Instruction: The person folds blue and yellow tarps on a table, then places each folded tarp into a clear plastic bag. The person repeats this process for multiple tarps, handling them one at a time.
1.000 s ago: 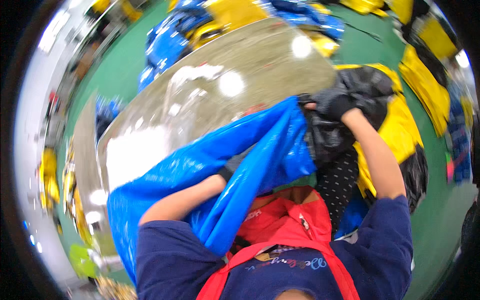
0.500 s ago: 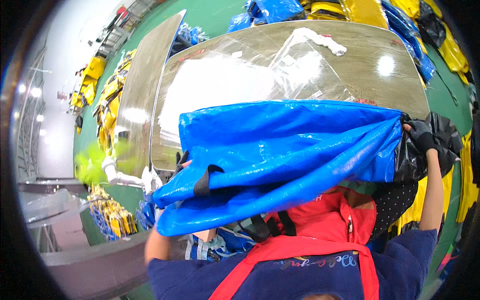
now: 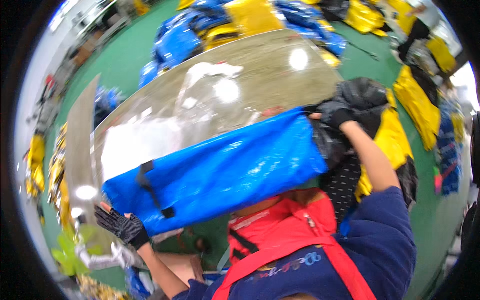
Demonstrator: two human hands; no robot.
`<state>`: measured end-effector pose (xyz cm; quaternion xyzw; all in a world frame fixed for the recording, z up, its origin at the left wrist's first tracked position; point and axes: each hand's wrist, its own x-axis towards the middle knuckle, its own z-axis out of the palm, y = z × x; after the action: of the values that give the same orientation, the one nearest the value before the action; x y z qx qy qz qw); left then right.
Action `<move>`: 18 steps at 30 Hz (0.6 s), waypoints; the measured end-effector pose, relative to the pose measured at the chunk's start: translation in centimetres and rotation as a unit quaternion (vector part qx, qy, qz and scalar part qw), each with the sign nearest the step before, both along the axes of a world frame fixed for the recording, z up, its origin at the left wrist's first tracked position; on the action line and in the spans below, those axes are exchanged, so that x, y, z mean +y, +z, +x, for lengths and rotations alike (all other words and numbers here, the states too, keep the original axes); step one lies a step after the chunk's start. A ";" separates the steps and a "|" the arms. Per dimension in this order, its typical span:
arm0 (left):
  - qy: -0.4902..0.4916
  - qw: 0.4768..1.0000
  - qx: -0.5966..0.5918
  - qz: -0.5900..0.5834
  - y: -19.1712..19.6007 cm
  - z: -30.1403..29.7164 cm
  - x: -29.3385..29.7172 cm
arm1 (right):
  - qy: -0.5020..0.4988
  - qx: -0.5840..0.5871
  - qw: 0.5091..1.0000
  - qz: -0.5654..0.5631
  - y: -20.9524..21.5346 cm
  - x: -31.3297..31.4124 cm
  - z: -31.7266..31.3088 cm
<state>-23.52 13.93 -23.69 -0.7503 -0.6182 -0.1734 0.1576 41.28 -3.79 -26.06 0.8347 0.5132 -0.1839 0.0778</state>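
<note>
A long blue plastic-sheet bag (image 3: 215, 170) with a black strap (image 3: 145, 182) near its left end lies across the table edge in front of me. At its right end crumpled black plastic (image 3: 367, 95) adjoins it; whether they are one piece I cannot tell. My right hand (image 3: 336, 114), in a striped fingerless glove, grips the bag's upper right corner. My left hand (image 3: 121, 225), gloved alike, is against the left end with its fingers stretched out. Beneath the bag, part of the wood-look table (image 3: 270, 65) is hidden.
Clear plastic film (image 3: 195, 110) and white sheets (image 3: 135, 150) lie on the table, with a crumpled white piece (image 3: 212, 72) farther back. Blue bundles (image 3: 177, 42) and yellow ones (image 3: 252, 17) are heaped behind it. A green fan (image 3: 65, 255) stands at lower left. More yellow bags (image 3: 417, 107) lie at right.
The bag's loose lower folds have been flattened into a narrower strip, and its strap now faces up. My left hand has come out from behind the bag to its left end. The view has turned right.
</note>
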 end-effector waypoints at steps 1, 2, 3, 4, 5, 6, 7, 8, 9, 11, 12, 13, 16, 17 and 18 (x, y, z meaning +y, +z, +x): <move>-0.156 0.985 -0.072 -0.007 2.6 7.3 -1.7 | -0.012 -0.024 0.998 -0.055 0.3 1.0 -0.3; -0.307 0.943 -0.102 -0.073 3.7 14.9 -3.5 | -0.019 -0.042 0.995 -0.088 0.0 1.3 -0.1; -0.426 0.891 -0.076 -0.139 3.8 22.0 -5.6 | -0.018 -0.055 0.991 -0.121 -0.5 1.4 0.3; -0.502 0.845 -0.027 -0.179 2.9 28.4 -7.3 | -0.017 -0.072 0.992 -0.106 -1.1 0.9 0.6; -0.522 0.839 -0.007 -0.157 1.2 32.4 -8.7 | 0.003 -0.094 0.993 -0.070 -0.8 1.2 0.5; -0.505 0.843 0.013 -0.186 -2.4 34.9 -8.5 | 0.054 -0.128 0.989 0.049 0.7 -0.3 0.1; -0.485 0.856 0.006 -0.181 -5.5 35.9 -8.2 | 0.113 -0.160 0.966 0.169 3.5 -1.8 -0.4; -0.477 0.858 0.003 -0.190 -6.1 35.7 -7.8 | 0.102 -0.089 0.987 0.087 8.4 -2.9 -0.7; -0.469 0.861 0.002 -0.198 -6.5 35.3 -7.5 | 0.130 -0.200 0.963 0.124 12.5 -5.3 -0.8; -0.472 0.857 0.005 -0.204 -5.8 35.6 -8.1 | 0.144 -0.241 0.953 0.119 11.9 -11.3 5.6; -0.474 0.855 0.010 -0.210 -5.3 35.9 -8.3 | 0.159 -0.189 0.963 0.108 11.5 -12.1 6.8; -0.474 0.853 0.019 -0.215 -5.0 36.1 -8.2 | 0.174 -0.134 0.970 0.100 10.3 -12.3 8.1; -0.465 0.855 0.026 -0.228 -5.2 36.3 -8.2 | 0.127 -0.012 0.975 0.185 6.1 -11.8 11.1; -0.464 0.855 0.031 -0.230 -5.1 36.5 -8.3 | 0.142 -0.031 0.959 0.245 4.1 -12.4 12.2; -0.453 0.859 0.039 -0.237 -5.1 36.3 -8.2 | 0.161 -0.039 0.972 0.167 4.4 -11.4 12.6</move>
<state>12.76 5.70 -28.84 -0.9682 -0.2261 -0.0445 -0.0974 53.87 -15.23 -21.62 0.7490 0.6607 -0.0477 -0.0146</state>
